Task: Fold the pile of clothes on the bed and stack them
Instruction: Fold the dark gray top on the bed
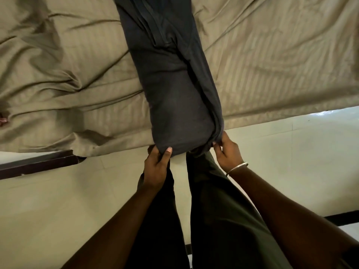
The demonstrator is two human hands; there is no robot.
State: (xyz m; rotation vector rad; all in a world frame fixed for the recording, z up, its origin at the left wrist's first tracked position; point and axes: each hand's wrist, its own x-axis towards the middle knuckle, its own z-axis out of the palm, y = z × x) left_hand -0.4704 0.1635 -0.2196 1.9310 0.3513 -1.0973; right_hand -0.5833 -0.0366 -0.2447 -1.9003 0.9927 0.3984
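**Dark garment held at the near edge of the bed**

We look down over the near edge of a bed (pixel 272 70) covered with a tan, faintly striped sheet (pixel 68 84), wrinkled most on the left. A long dark grey garment (pixel 174 90) lies across it, running from the far edge of view to the near edge of the mattress, already folded lengthwise into a narrow strip with layered folds showing along its far part.

Our left hand (pixel 156 167) grips the garment's near left corner, thumb on top of the cloth and fingers curled beneath. Our right hand (pixel 226 152) pinches the near right corner, where the cloth bunches into a small gather; the fingertips close on the fabric. A thin metal bangle (pixel 238 167) sits on the right wrist. Both hands are near each other, just off the mattress edge, with the garment's near end hanging slightly past it.

Below the hands we see our dark olive trousers (pixel 213 210) and a pale tiled floor (pixel 291 162). A dark wooden bed frame (pixel 37 164) shows under the sheet at near left. At the far left edge a small reddish item (pixel 3 120) is barely in view; we cannot tell what it is.
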